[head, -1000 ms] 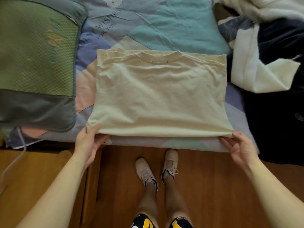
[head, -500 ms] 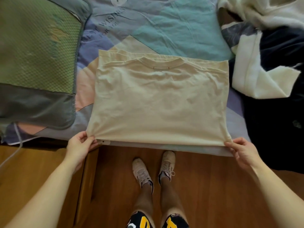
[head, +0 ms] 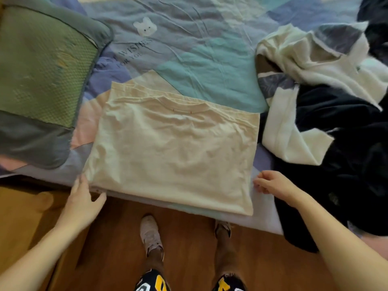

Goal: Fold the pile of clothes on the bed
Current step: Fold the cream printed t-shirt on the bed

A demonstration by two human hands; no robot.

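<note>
One cream cotton T-shirt point(head: 174, 152) lies half-folded mid-frame, both hands' fingers relaxed and holding nothing, while the black-and-white clothes heap point(head: 327, 114) at right waits.

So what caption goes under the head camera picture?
Two hands, left hand and right hand, beside a half-folded cream T-shirt at the bed's edge.

Bedsheet point(head: 205, 51) print: you can read "WISHES" in dark capitals, with "FOR YOU" on the line under it, both running slantwise just below a small white rabbit picture point(head: 145, 28). A word stands before "WISHES", but it is too faint for you to read.
Shorts point(head: 153, 282): you see yellow shapes on black at the bottom edge, perhaps numerals, cut off and not readable.
Cream T-shirt point(head: 174, 150): no lettering shows.
</note>
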